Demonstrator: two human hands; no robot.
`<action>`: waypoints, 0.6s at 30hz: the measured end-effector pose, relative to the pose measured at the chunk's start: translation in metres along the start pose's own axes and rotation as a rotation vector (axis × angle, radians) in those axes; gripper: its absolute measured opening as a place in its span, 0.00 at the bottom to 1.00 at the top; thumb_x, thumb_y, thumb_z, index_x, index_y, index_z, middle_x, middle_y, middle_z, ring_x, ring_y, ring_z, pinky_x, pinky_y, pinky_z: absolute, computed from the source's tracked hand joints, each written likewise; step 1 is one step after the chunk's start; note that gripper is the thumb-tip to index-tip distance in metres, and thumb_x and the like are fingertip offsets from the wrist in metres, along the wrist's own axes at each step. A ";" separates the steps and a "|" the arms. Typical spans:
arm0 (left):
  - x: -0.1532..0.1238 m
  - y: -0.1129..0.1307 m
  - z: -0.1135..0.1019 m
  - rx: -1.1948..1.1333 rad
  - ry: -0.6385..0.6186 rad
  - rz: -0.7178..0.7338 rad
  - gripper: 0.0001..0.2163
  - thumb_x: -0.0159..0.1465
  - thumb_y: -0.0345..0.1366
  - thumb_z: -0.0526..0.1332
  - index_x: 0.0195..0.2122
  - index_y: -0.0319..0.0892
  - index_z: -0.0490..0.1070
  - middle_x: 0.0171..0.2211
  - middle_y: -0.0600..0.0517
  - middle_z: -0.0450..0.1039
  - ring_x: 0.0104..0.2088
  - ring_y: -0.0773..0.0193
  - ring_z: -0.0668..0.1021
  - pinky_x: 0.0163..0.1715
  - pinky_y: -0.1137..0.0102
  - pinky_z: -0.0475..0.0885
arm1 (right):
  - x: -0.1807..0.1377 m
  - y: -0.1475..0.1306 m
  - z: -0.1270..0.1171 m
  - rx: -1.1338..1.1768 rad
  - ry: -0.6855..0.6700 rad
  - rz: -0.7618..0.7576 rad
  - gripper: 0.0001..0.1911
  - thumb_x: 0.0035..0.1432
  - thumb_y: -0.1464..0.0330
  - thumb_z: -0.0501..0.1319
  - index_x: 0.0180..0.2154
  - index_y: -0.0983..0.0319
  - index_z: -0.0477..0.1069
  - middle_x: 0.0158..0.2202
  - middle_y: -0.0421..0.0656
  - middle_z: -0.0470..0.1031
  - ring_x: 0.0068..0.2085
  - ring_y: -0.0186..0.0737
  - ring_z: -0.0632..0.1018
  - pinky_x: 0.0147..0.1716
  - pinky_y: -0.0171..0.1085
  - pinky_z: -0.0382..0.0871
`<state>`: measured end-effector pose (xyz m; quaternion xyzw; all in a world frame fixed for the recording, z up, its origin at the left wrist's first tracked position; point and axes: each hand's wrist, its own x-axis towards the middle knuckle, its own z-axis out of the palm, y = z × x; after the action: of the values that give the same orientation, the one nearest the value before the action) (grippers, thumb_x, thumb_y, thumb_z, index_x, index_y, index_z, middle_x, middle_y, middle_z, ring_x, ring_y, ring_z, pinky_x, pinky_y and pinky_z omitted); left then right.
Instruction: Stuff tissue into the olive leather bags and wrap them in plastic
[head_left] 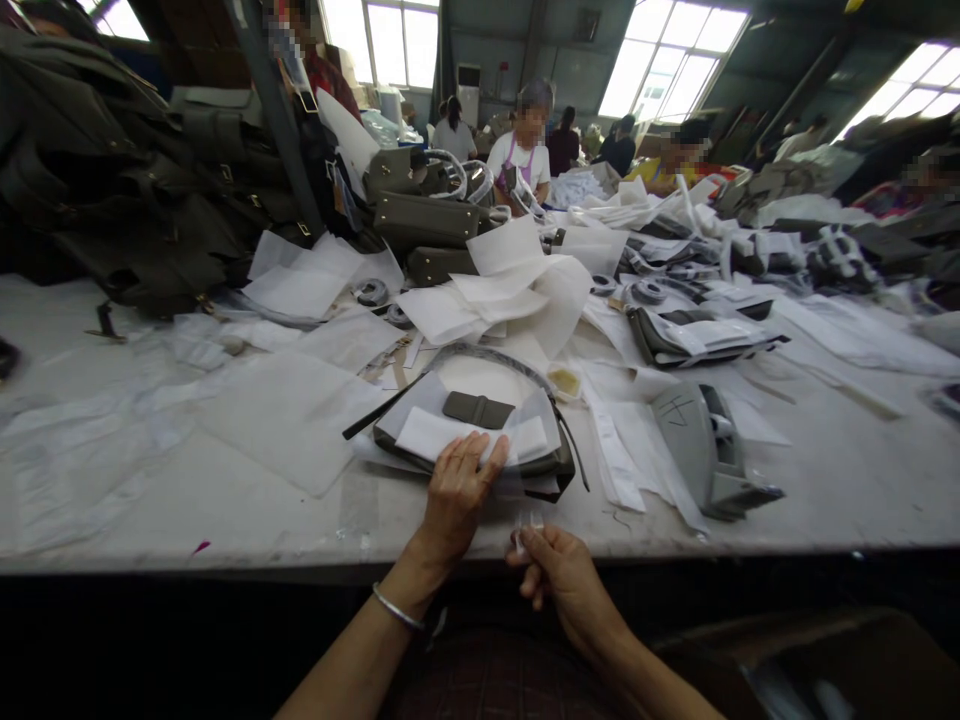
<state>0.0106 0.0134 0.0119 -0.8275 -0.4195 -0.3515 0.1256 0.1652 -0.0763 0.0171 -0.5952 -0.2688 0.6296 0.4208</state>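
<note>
A dark olive handbag [559, 462] lies on the table before me, its handle [495, 352] wrapped in clear film. Translucent tissue and a folded white paper strip [427, 436] cover its front, below a small olive flap [478, 409]. My left hand [461, 490] rests flat on the paper strip, fingers extended and pressing on it. Just off the table's front edge, my right hand [555, 565] pinches a piece of clear tape [529, 522]. The tape's far end is hard to make out near the bag's lower edge.
A grey tape dispenser [690, 450] stands at the right beside white paper strips [611, 450]. Paper sheets [517, 280] pile behind the bag; another handbag [705, 335] lies back right. Stacked olive bags [112, 180] rise at the left. A person [521, 155] works across the table.
</note>
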 end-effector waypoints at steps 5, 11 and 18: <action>-0.003 0.003 0.001 0.009 -0.037 -0.005 0.22 0.68 0.26 0.52 0.62 0.44 0.62 0.54 0.44 0.73 0.58 0.56 0.72 0.59 0.57 0.67 | -0.003 0.011 0.002 -0.154 -0.010 -0.052 0.29 0.47 0.42 0.63 0.29 0.64 0.71 0.25 0.45 0.79 0.13 0.27 0.65 0.11 0.27 0.51; -0.007 0.010 0.007 0.092 -0.056 0.045 0.20 0.68 0.28 0.54 0.61 0.44 0.64 0.54 0.44 0.72 0.57 0.53 0.73 0.58 0.57 0.68 | -0.027 -0.032 -0.004 -0.626 -0.358 -0.043 0.19 0.54 0.54 0.63 0.22 0.62 0.72 0.21 0.40 0.76 0.14 0.28 0.65 0.13 0.30 0.51; -0.007 0.011 0.007 0.076 -0.108 0.100 0.19 0.70 0.31 0.51 0.62 0.42 0.62 0.59 0.44 0.69 0.59 0.53 0.70 0.58 0.55 0.65 | -0.015 -0.120 -0.004 -0.982 -0.109 -0.944 0.09 0.63 0.62 0.61 0.36 0.57 0.79 0.37 0.43 0.81 0.40 0.43 0.79 0.44 0.40 0.69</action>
<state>0.0195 0.0059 0.0026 -0.8598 -0.3969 -0.2835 0.1513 0.1929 -0.0291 0.1249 -0.5037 -0.7748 0.2127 0.3174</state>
